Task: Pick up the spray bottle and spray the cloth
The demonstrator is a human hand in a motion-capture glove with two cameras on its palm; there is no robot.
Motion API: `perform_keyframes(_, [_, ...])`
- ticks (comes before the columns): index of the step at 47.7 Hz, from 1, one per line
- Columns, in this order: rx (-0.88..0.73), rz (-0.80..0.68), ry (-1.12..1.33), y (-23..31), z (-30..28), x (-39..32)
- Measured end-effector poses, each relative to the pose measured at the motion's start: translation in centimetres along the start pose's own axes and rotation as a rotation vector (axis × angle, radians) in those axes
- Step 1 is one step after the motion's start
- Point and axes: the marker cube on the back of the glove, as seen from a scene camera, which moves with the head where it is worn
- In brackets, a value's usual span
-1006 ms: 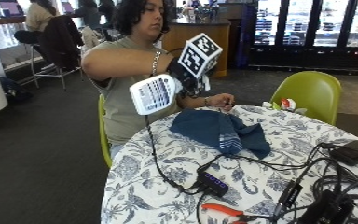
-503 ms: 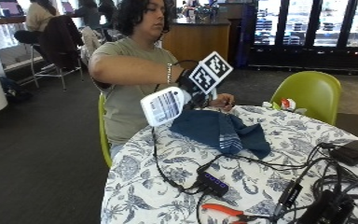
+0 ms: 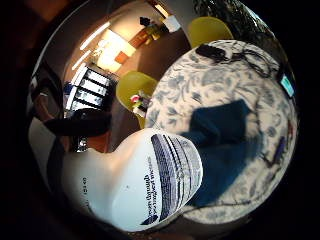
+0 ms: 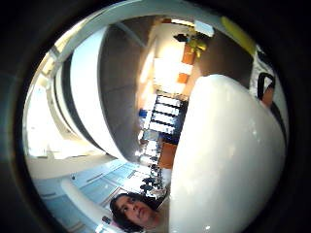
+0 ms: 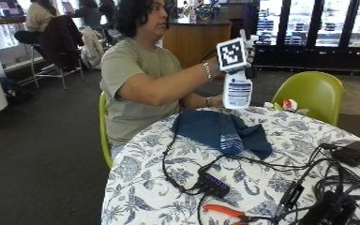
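Observation:
In the outside view my gloved right hand (image 5: 249, 58) grips the neck of a white spray bottle (image 5: 237, 91) and holds it nearly upright in the air above the far edge of the table. A crumpled dark blue cloth (image 5: 221, 131) lies on the floral tablecloth (image 5: 149, 187), just below and in front of the bottle. The bare left hand (image 5: 214, 101) rests on the table behind the cloth. The little finger side palm view shows the bottle's labelled body (image 3: 150, 185) close up with the cloth (image 3: 225, 135) beyond it. The white bottle (image 4: 228, 155) fills much of the thumb side palm view.
Black cables (image 5: 261, 164) run across the near half of the table, with a black hub (image 5: 214, 183), orange-handled pliers (image 5: 227, 211) and a black device (image 5: 355, 152). A green chair (image 5: 308, 93) stands behind the table, and a small red and white object (image 5: 286, 104) lies near it.
My right hand has carried the bottle to the right and higher, turning it from tilted to nearly upright. The cloth has stayed where it was.

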Motion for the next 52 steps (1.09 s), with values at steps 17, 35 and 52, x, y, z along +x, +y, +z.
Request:
perform_keyframes(17, [0.136, -0.053, -0.067, -1.1, 10.2, 8.7])
perform_keyframes(35, [0.126, -0.073, 0.010, -4.6, 12.7, 9.7])
perform_keyframes(52, [-0.270, 0.045, 0.243, -0.2, 9.9, 13.4])
